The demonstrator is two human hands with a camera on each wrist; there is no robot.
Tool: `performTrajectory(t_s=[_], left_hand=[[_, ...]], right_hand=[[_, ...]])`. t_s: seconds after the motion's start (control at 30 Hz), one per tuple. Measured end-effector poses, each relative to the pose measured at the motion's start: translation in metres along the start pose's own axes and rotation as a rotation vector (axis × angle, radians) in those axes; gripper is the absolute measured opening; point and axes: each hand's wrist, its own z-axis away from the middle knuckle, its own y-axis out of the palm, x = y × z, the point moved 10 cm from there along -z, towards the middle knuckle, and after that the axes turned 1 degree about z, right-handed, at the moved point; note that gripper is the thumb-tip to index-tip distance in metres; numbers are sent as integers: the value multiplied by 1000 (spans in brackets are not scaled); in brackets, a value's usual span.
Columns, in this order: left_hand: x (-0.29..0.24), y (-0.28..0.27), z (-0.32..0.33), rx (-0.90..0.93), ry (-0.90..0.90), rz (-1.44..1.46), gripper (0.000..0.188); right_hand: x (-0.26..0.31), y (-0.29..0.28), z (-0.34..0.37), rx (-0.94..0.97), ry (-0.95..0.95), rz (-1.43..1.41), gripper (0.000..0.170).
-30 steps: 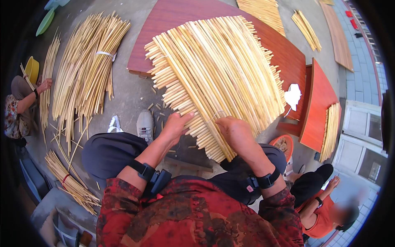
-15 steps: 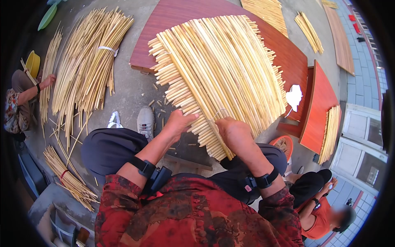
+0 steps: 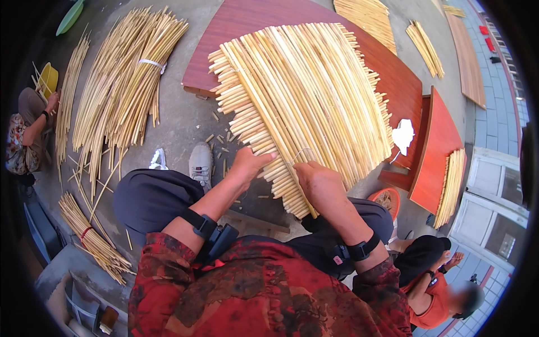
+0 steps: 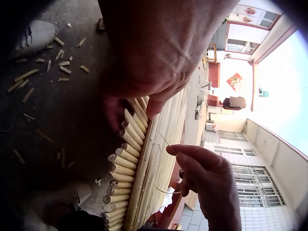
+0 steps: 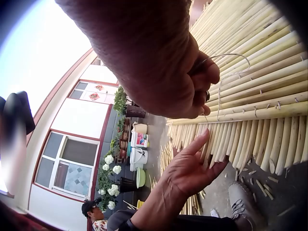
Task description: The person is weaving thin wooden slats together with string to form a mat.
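A mat of pale stalks (image 3: 303, 95), stitched side by side with thread, lies over the reddish table in front of me. My left hand (image 3: 248, 168) grips its near-left edge, thumb on top and the other fingers below among the cut stalk ends. On the mat's surface, my right hand (image 3: 323, 181) pinches a thin thread (image 5: 236, 54) close to the edge stalk. The thread makes a loose loop above the stalks. In the left wrist view a fine straight end sticks out from the right hand's fingertips (image 4: 172, 150). Small stitches run along the edge stalk in the right wrist view.
Loose stalk bundles (image 3: 120, 84) lie on the floor at left, a red-tied bundle (image 3: 90, 237) nearer. The reddish table (image 3: 224, 33) reaches behind the mat. An orange basket (image 3: 387, 199) stands at right. Two people sit at the sides. Cut stalk bits litter the floor.
The view has shifted slightly, so the mat appears a little further right. My left hand keeps its grip on the edge; my right hand stays at the same spot, pinching the thread.
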Motion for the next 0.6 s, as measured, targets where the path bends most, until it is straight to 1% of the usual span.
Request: performTrajectory(t_s=[0.13, 0.17, 0.23, 0.3, 0.33, 0.43, 0.5, 0.53, 0.6], left_hand=[[-6, 0, 6, -31, -34, -62, 34], [-4, 0, 7, -37, -57, -74, 33], [-3, 0, 6, -29, -47, -61, 32], [-4, 0, 6, -22, -38, -47, 32], [-4, 1, 6, -23, -49, -66, 33], [-10, 4, 10, -17, -37, -103, 31], [-15, 7, 12, -9, -14, -123, 29], [-17, 8, 13, -15, 10, -132, 30], [-14, 8, 10, -21, 34, -142, 31]], right_hand=[[-3, 9, -1, 26, 12, 87, 13], [-2, 9, -1, 25, -7, 105, 12], [2, 10, -1, 24, -27, 124, 11], [5, 15, -1, 84, -27, 177, 6], [6, 15, 0, 85, -27, 179, 6], [9, 16, 0, 96, -19, 156, 6], [5, 14, 2, 102, 49, 49, 10], [4, 15, 3, 103, 48, 51, 10], [-2, 21, 3, 86, 63, -70, 12]])
